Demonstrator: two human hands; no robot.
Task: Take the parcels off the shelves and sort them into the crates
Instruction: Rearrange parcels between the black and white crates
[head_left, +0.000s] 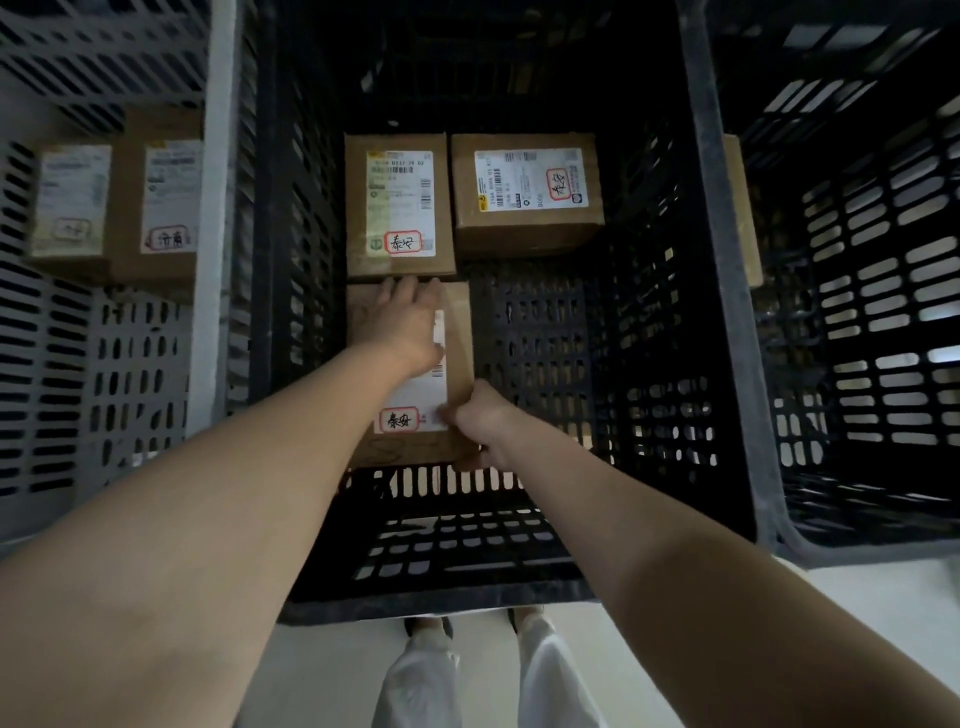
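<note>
A brown cardboard parcel with a white label lies low in the black slotted crate, at its near left. My left hand lies flat on the parcel's top with fingers stretched to its far edge. My right hand grips the parcel's near right corner, fingers curled under the edge. Two more labelled parcels rest on the crate floor behind it: one directly behind, one to its right.
A grey crate on the left holds two labelled parcels. Another black crate stands on the right with a parcel edge at its wall. Pale floor and my white trousers show below.
</note>
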